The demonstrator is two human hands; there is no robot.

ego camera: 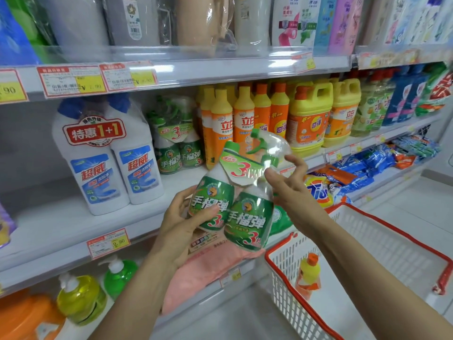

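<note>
A shrink-wrapped twin pack of green spray cleaner bottles hangs in the air in front of the middle shelf, tilted to the left. My left hand grips the lower left bottle from the side, thumb across its label. My right hand holds the pack's upper right side near the green trigger nozzles, fingers curled on the clear wrap. A second pack of the same cleaner stands on the shelf behind.
A white shopping basket with a red rim sits at the lower right, an orange-capped yellow bottle inside. White toilet cleaner bottles stand to the left, orange dish soap bottles behind. A pink packet lies on the lower shelf.
</note>
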